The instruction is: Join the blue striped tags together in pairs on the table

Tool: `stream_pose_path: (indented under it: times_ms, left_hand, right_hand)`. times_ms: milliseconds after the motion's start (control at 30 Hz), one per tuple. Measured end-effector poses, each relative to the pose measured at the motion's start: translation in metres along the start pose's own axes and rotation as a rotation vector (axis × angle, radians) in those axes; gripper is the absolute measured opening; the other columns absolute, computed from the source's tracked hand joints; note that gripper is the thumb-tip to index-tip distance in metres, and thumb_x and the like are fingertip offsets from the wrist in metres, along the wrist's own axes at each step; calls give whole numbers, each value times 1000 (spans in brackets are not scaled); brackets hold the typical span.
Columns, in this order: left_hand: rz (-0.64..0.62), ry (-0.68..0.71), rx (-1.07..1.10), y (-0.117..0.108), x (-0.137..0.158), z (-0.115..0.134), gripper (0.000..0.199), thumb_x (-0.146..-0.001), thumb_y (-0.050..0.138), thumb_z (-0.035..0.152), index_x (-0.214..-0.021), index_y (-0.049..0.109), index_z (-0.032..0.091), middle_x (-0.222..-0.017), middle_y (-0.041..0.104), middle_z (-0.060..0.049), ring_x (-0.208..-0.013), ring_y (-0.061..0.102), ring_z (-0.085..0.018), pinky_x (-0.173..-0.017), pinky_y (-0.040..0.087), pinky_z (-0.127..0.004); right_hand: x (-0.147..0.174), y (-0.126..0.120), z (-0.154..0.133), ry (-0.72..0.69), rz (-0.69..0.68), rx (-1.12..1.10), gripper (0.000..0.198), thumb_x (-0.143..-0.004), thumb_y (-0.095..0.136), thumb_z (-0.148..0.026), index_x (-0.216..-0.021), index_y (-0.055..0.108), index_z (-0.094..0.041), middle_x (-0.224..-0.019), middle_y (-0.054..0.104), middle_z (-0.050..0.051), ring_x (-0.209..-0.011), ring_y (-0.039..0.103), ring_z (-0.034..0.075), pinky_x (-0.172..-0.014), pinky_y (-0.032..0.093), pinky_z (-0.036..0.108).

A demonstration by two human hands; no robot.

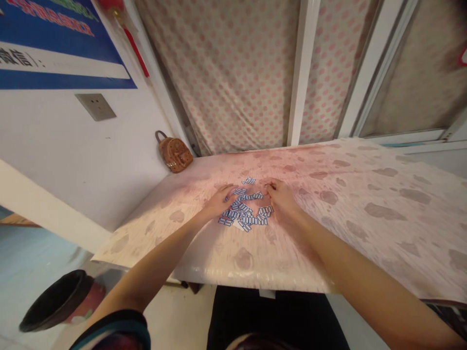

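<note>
A loose heap of small white pieces with blue edges [242, 212], like cards or labels, lies on the table in front of me. Some overlap, and a small cluster sits apart at the far side. My left hand [219, 200] rests at the heap's left edge, fingers stretched out and apart, close to or touching the pieces. To the right of the heap is my right hand [280, 194], its thumb and fingertips drawn together in a pinch. Whatever those fingertips hold is too small to make out.
A patterned plastic cloth covers the table [365, 209]. A small brown backpack-shaped bag [175, 154] leans at the back left corner against the wall. On the floor at lower left stands a bin with a black liner [54, 301]. Dotted curtains [233, 82] hang behind.
</note>
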State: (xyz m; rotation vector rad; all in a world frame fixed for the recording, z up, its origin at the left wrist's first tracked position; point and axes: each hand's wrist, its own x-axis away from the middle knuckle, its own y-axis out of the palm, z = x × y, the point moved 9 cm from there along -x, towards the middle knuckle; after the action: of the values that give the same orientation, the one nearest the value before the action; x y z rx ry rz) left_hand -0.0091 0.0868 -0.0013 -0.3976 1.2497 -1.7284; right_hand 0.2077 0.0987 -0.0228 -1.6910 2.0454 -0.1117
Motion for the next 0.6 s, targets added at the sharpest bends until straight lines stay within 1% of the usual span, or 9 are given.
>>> stream_pose_path:
  times_ms: [33,67,100,167,233,300,367,500,600]
  left_hand:
    - [31,29,16,-9,14,7,48,-93,48,53,-128,62,24,-136,59,-6,-131,49,-22,-115,35,-36]
    - [2,65,39,-11,28,16,42,-90,55,54,-118,68,25,-126,65,-6,-122,55,-23,-110,41,-37]
    - [-41,95,67,-11,42,24,38,-88,59,55,-109,71,25,-118,68,-6,-115,59,-22,-106,45,-37]
    - [-97,149,94,-8,65,40,35,-84,65,53,-107,72,26,-114,68,-5,-111,60,-22,-102,48,-37]
    - [-97,149,102,-6,77,46,34,-85,66,49,-112,71,27,-117,66,-6,-114,58,-22,-102,48,-37]
    - [-81,112,114,-2,79,44,33,-86,65,45,-113,71,27,-119,64,-7,-115,57,-22,-101,49,-38]
    - [-85,102,137,1,74,42,29,-85,67,43,-108,71,24,-114,64,-8,-111,58,-23,-98,50,-39]
    - [-116,170,157,2,63,44,22,-84,70,39,-93,69,19,-100,65,-7,-99,60,-21,-88,52,-37]
    - [-116,197,97,0,63,47,22,-85,70,40,-89,67,19,-95,66,-6,-95,60,-20,-83,51,-33]
  right_hand:
    - [0,-1,-1,1,3,8,16,-85,48,-21,-87,64,-19,-69,66,1,-60,60,14,-57,42,24]
    - [0,-1,-2,6,4,14,16,-86,48,-20,-87,64,-19,-69,66,1,-59,60,14,-58,42,25]
    - [-1,0,-2,11,-3,15,17,-86,47,-20,-88,64,-19,-69,66,1,-59,61,15,-58,42,25]
    - [-1,2,-2,17,-15,17,17,-85,48,-18,-89,64,-19,-69,67,2,-59,61,15,-59,43,25]
    - [-1,4,-3,9,-24,19,17,-85,48,-17,-87,65,-19,-70,67,2,-59,61,15,-58,43,25]
    - [0,4,-5,-1,-28,15,17,-85,48,-17,-87,64,-19,-70,66,2,-59,61,14,-56,43,24]
    - [1,3,-5,-1,-25,11,17,-85,48,-17,-88,64,-18,-69,66,1,-58,60,13,-56,43,23]
    - [1,1,-7,6,-28,9,15,-84,49,-16,-86,64,-18,-70,66,1,-57,61,13,-57,44,23]
    - [0,1,-8,15,-26,8,14,-84,49,-16,-85,63,-18,-69,66,1,-57,62,13,-57,44,23]
